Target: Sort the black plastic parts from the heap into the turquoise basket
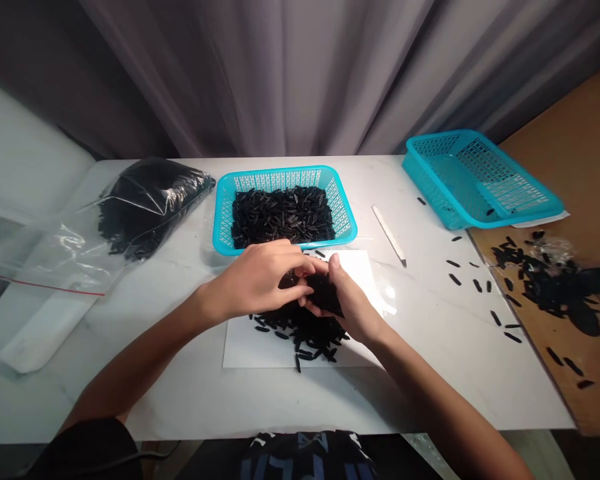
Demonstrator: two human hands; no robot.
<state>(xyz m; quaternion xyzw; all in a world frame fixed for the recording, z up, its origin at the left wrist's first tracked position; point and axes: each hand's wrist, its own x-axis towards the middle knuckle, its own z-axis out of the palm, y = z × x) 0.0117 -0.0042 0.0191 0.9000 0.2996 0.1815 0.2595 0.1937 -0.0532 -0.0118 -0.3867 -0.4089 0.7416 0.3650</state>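
Note:
My right hand (357, 303) is cupped around a clump of small black elongated pieces (324, 292), thumb on top. Over it, my left hand (263, 277) reaches in with thumb and fingertips drawn together against the clump. Whatever those fingertips pinch is too small to make out. Beneath both hands, a loose pile of the same black pieces (315, 337) lies on a white sheet (240, 350). Just beyond the hands stands a blue plastic basket (350, 223), partly filled with similar black pieces.
On the left lies a clear zip bag (153, 200) of black pieces, over a white board (40, 333). A white-handled tool (389, 233) rests right of the basket. Another blue basket (435, 187) sits at the back right, with scattered black pieces (477, 285) before it.

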